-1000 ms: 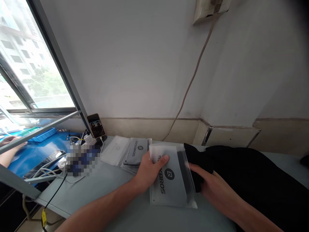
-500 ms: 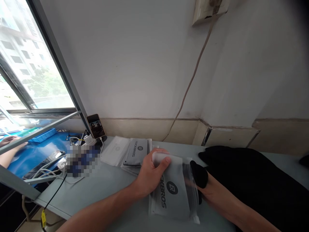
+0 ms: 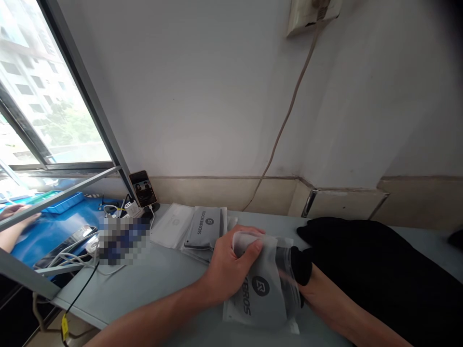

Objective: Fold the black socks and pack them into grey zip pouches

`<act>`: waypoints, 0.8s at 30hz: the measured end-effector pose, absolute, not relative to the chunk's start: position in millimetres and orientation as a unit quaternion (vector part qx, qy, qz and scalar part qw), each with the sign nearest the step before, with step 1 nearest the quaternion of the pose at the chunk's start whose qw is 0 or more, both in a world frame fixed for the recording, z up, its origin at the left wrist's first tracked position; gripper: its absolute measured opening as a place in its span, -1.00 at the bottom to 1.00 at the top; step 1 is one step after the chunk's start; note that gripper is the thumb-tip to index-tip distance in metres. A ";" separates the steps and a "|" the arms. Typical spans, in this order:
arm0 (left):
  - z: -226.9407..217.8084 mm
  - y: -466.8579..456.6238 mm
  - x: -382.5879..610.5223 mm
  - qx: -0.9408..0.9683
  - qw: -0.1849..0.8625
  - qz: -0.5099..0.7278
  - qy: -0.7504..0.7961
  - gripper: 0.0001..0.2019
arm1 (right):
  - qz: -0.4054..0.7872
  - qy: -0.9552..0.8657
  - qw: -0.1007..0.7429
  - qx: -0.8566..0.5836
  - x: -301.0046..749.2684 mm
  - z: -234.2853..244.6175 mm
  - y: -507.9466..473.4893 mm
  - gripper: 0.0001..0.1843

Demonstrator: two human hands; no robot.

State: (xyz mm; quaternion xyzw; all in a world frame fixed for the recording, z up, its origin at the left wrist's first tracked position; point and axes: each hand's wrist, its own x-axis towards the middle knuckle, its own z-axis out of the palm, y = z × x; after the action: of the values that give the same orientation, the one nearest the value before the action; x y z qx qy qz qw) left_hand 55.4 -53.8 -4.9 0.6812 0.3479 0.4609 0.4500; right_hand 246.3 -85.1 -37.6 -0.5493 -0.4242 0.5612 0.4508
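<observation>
My left hand (image 3: 233, 270) is closed on the upper left side of a frosted plastic zip bag (image 3: 265, 308) printed with ROCKBROS and a round logo, its thumb over the front. Through the bag's open right side reaches my right hand (image 3: 287, 278), faintly visible behind the plastic, with its fingers mostly hidden. A bunched black cloth (image 3: 302, 265) surrounds that hand at the opening, partly inside the bag. The bag is held tilted over the grey table (image 3: 173, 284).
Behind my left hand lie a filled ROCKBROS bag (image 3: 205, 227) and pale flat bags (image 3: 173, 222). A large black cloth (image 3: 376, 270) covers the table's right side. A phone (image 3: 143, 189), cables and a blurred patch are at left. Beyond the metal frame, another person's hand (image 3: 16, 212) shows.
My left hand and the bag's upper edge have shifted slightly right. The bag's front now bulges and creases more around the cloth and my right hand.
</observation>
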 end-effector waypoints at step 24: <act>24.9 -17.0 30.5 0.782 0.401 0.260 0.400 -0.66 | 0.685 -0.363 0.366 -0.514 257.8 -13.1 -83.8 -0.44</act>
State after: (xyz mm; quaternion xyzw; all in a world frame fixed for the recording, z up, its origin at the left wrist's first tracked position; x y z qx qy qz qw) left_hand 30.5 -17.0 24.9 0.7822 0.3998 0.2601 0.4009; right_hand 257.8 -83.8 -13.1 -0.5140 -0.3631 0.6853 0.3664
